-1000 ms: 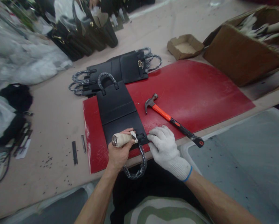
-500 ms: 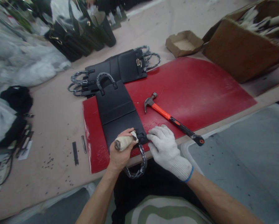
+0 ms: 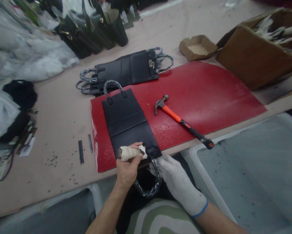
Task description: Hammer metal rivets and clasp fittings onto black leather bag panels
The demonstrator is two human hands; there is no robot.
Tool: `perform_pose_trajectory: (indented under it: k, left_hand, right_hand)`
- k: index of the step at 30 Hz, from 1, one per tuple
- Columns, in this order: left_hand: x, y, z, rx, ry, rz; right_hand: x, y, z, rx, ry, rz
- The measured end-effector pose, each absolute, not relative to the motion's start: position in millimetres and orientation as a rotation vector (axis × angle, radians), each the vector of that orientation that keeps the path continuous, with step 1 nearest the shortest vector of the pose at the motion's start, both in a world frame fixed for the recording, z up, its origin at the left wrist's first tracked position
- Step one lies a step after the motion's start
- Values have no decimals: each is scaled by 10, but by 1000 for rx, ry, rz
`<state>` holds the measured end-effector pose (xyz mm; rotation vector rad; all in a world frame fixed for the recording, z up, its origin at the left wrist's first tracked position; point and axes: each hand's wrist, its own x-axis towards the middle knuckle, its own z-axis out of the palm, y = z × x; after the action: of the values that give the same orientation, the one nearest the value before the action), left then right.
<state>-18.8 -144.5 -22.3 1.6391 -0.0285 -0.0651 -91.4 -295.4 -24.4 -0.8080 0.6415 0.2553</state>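
At the near edge of the red mat [image 3: 197, 94], I see left hand [image 3: 126, 170] clamped around a wrapped tool [image 3: 130, 153], butt pointing left, probably steadying it beside the handle tab [image 3: 152, 150]. Black bag piece [image 3: 126, 122] lies flat, long axis far-left to near-right; near handle [image 3: 148, 193] overhangs, likely for clearance. Right gloved hand [image 3: 176, 178] is at that handle; fingers partly hidden, can't tell grip.

A person's bare left hand [image 3: 126, 172] grips a pale-wrapped tool [image 3: 129, 153] over a black panel [image 3: 127, 122]; the white-gloved right hand [image 3: 176, 180] is at its near edge, a hammer [image 3: 173, 113] beyond.
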Motion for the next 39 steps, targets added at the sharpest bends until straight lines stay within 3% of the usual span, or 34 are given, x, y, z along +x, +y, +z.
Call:
perform_pose_trajectory:
  k: [3, 11, 16, 39]
  left_hand:
    - [-206, -1407, -213, 1543, 5, -116]
    - [2, -1316, -92, 1367, 80, -305]
    - [69, -1291, -75, 1284, -1, -342]
    - [169, -1286, 15, 1396, -49, -287]
  right_hand:
    - [-816, -2926, -278, -685, 610, 269]
    - [-657, -2961, -306, -1029, 357, 228]
    - [-541, -2992, -310, -990, 258, 217]
    - [-347, -2931, -317, -995, 222, 214]
